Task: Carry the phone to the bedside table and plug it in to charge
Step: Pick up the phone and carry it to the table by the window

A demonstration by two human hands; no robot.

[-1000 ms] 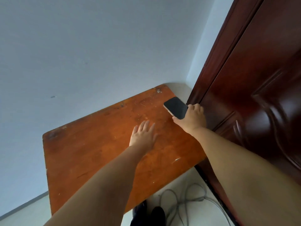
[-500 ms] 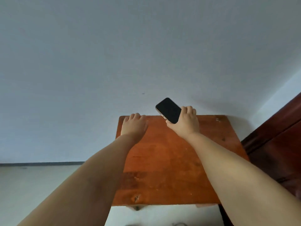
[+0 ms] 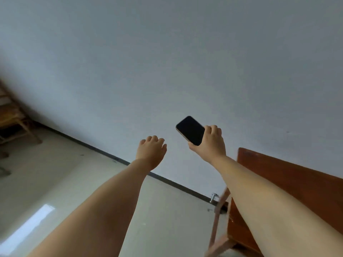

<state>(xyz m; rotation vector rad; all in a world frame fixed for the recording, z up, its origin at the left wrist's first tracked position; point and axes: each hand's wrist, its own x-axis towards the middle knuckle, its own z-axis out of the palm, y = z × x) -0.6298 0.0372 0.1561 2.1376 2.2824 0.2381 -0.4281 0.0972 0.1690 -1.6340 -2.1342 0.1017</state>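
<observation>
A black phone point(image 3: 190, 130) with a dark screen is held up in the air in front of a plain white wall. My right hand point(image 3: 210, 143) grips it by its lower end, screen facing me. My left hand point(image 3: 151, 152) hovers to the left of it, empty, with the fingers loosely curled. No bedside table or charging cable is in view.
A worn reddish-brown wooden table point(image 3: 289, 180) sits at the lower right, partly behind my right forearm. Pale floor point(image 3: 55, 182) stretches to the left, meeting the wall at a dark skirting line. Wooden furniture point(image 3: 13, 117) stands at the far left edge.
The phone has come up off the wooden table in my right hand. The view has swung left, so the table now lies at the right. My left hand has left the tabletop.
</observation>
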